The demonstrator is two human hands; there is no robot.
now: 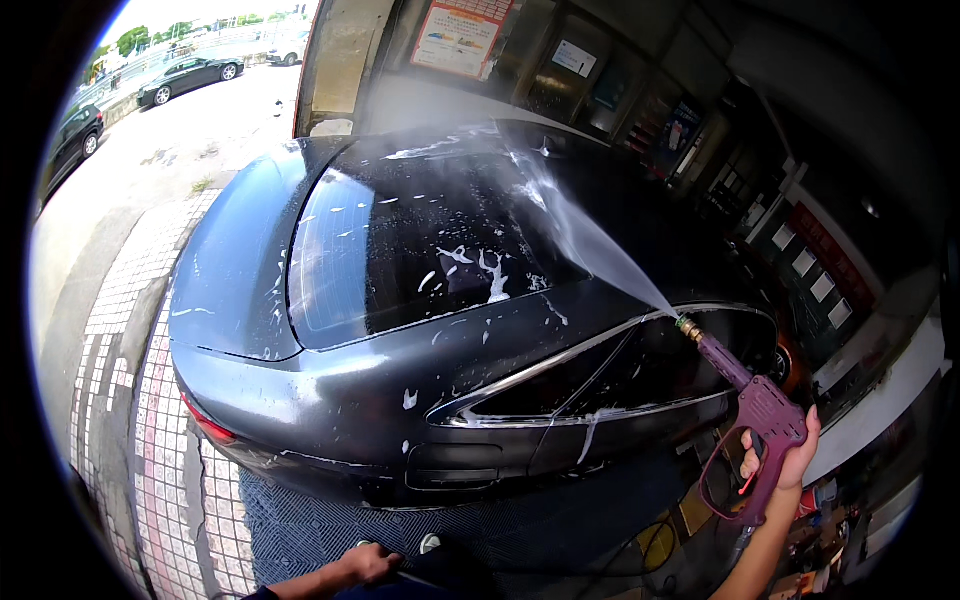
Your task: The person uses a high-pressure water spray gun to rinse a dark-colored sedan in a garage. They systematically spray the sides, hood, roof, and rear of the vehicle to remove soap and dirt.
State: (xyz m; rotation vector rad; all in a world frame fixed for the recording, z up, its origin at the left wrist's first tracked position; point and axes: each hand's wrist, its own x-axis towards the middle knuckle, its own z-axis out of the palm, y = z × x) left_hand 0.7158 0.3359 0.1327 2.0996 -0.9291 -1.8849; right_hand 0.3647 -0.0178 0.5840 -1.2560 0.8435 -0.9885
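My right hand (799,450) is wrapped round the grip of a purple pressure washer gun (765,425), raised at the right. From its brass nozzle (690,328) a white fan of water (605,250) shoots up and left across the roof of a dark car (370,400). Streaks of foam (492,275) cling to the rear window (410,240) and side panels. Low in the middle, my left hand (370,563) is closed round a dark hose (415,577), which is only partly visible.
A dark ribbed mat (310,535) lies beneath the car, with white tiles (170,430) to its left. Behind the car stands a wall with posters (460,38). A hose and assorted items (800,580) clutter the floor at lower right. Parked cars (190,78) stand outside.
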